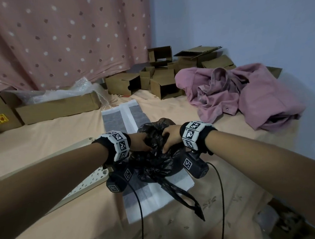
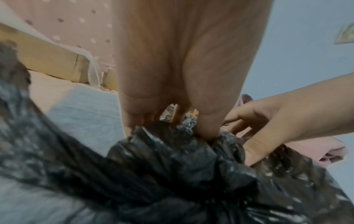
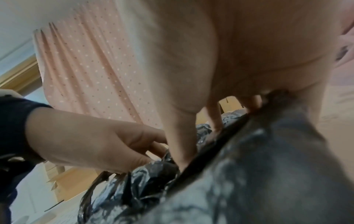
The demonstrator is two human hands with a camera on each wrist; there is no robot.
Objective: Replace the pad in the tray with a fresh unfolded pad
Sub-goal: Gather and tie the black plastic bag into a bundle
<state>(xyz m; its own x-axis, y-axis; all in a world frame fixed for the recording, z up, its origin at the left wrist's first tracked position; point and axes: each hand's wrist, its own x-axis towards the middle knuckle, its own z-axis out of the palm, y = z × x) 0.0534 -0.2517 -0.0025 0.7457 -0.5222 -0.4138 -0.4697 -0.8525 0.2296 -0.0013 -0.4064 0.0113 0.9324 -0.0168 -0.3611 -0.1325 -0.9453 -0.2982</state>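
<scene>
**Head view: two hands on a black bag over the pad**

Head view shows both hands meeting on a crumpled black plastic bag (image 1: pixel 156 157) on a bed (image 1: pixel 48 231) with a peach sheet. The left hand (image 1: pixel 140 141) and the right hand (image 1: pixel 170 137) each have fingers curled into the gathered top of the bag, gripping it. The bag sits on a white and grey pad (image 1: pixel 122 120) that lies unfolded along the bed; the bag and wrist cameras hide the pad's middle, so only its far end and near end show. A cream tray (image 1: pixel 79 189) with a perforated floor lies just left of the pad, largely covered by the left forearm. Whether any pad lies in it cannot be told. Farther off are cardboard boxes (image 1: pixel 161 81), a long box with bubble wrap (image 1: pixel 57 106), a heap of pink clothing (image 1: pixel 245 93) and a spotted curtain (image 1: pixel 61 38).

Left wrist view is blurred. The left hand's fingertips (image 2: pixel 206 130) dig into the bunched plastic of the bag (image 2: pixel 172 166), and the right hand (image 2: pixel 268 125) presses its thumb on the bag from the right. A grey patch of pad (image 2: pixel 86 118) shows beyond the bag.

Right wrist view is soft too, and the palm fills the top of it. The right hand's thumb (image 3: pixel 182 144) presses into the bag (image 3: pixel 249 174), while the left hand (image 3: pixel 91 139) reaches in from the left with fingers bent on the plastic. The pad cannot be made out here.
</scene>
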